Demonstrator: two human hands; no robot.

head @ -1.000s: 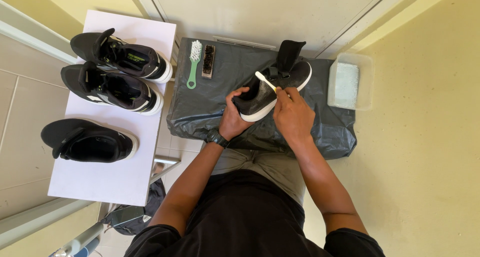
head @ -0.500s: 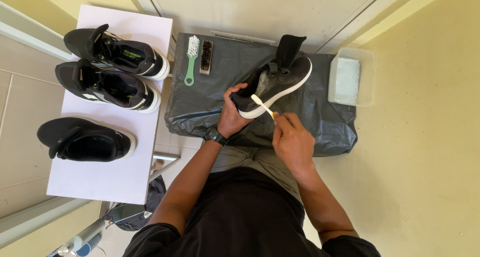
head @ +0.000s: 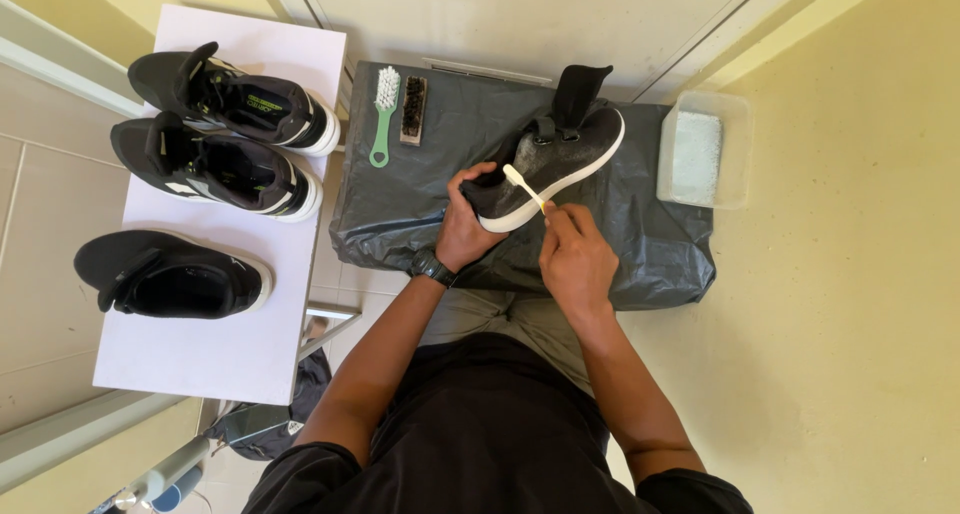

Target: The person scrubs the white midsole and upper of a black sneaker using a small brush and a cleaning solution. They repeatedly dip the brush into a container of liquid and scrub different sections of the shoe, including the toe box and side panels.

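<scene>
A black shoe with a white sole (head: 560, 159) lies tilted on a dark plastic sheet (head: 400, 209) that covers a low stand. My left hand (head: 466, 224) grips its toe end, and a dark watch sits on that wrist. My right hand (head: 575, 259) holds a small white toothbrush (head: 522, 185), whose head rests against the shoe's side near the sole.
A green-handled brush (head: 383, 114) and a brown brush (head: 413, 110) lie at the sheet's back left. A clear tub of soapy water (head: 700, 154) stands on the right. Three black shoes (head: 215, 164) sit on a white table (head: 220, 349) at the left.
My right hand has drawn back toward me from over the shoe. The toothbrush head now sits on the shoe's side by the sole. The shoe has tilted slightly.
</scene>
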